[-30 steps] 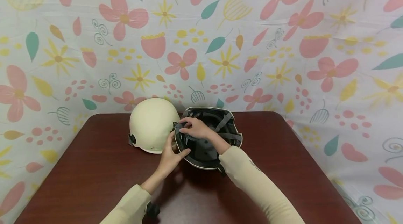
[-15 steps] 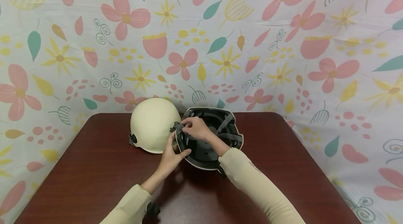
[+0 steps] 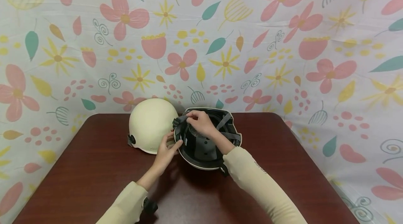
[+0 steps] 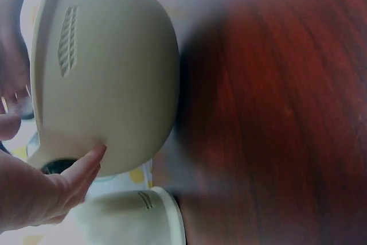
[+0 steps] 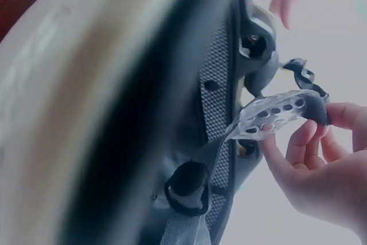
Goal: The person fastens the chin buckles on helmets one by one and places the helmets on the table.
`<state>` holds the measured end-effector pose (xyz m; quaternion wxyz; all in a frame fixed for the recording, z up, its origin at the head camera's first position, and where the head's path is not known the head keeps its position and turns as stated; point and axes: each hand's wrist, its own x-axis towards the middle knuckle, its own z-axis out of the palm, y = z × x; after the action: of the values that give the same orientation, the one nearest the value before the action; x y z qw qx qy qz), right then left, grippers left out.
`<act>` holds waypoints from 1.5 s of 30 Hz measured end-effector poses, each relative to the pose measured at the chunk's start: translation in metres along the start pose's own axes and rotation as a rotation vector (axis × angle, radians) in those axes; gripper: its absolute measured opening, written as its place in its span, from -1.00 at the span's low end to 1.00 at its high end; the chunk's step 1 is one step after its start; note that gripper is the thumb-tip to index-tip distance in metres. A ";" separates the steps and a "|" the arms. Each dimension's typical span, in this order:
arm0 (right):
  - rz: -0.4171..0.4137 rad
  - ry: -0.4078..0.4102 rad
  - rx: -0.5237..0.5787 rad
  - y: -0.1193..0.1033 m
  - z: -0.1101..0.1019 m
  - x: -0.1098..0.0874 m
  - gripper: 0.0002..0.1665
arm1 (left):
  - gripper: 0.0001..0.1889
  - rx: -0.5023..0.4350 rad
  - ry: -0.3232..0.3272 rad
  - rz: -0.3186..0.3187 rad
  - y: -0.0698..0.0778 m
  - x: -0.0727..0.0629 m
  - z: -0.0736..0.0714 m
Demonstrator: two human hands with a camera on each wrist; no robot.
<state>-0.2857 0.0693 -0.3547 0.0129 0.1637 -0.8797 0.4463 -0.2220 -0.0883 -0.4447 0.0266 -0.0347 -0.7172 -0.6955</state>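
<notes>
A cream helmet (image 3: 206, 163) lies upside down, its black inside facing up. My left hand (image 3: 165, 152) is at its left rim; in the left wrist view its fingers (image 4: 86, 167) lie fairly straight on the cream shell, the thumb standing off beyond the rim. Over the helmet's opening, my right hand (image 3: 201, 122) pinches a grey chin strap (image 5: 315, 109) between thumb and fingertips. On that strap sits a clear plastic piece (image 5: 269, 116) with several dark holes. A black buckle part (image 5: 307, 76) hangs by the strap. A black ring-shaped fitting (image 5: 189, 187) shows on another strap.
A second cream helmet (image 3: 152, 122) stands upright, left of the first and close to it. Both are on a dark red-brown table (image 3: 195, 199). Behind the table hangs a flower-patterned cloth (image 3: 201, 42).
My left thumb has come back from inside the rim and the left hand has shifted slightly left. My right hand has moved a little up and right, with the strap in its fingertips.
</notes>
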 end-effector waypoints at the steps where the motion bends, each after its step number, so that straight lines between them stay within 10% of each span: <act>1: 0.003 -0.001 0.016 0.000 -0.002 0.000 -0.72 | -0.45 -0.008 0.009 -0.010 0.000 0.002 -0.001; 18: 0.077 -0.067 0.299 0.011 -0.026 -0.005 -0.69 | -0.43 -0.115 0.033 -0.182 -0.003 0.027 -0.018; 45: 0.068 -0.074 0.320 0.023 -0.026 -0.011 -0.82 | -0.48 -0.146 0.026 -0.139 -0.002 0.035 -0.006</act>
<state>-0.2851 0.1053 -0.3593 -0.0608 0.1500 -0.8024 0.5745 -0.2571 -0.0938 -0.4432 -0.0149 0.0224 -0.6648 -0.7465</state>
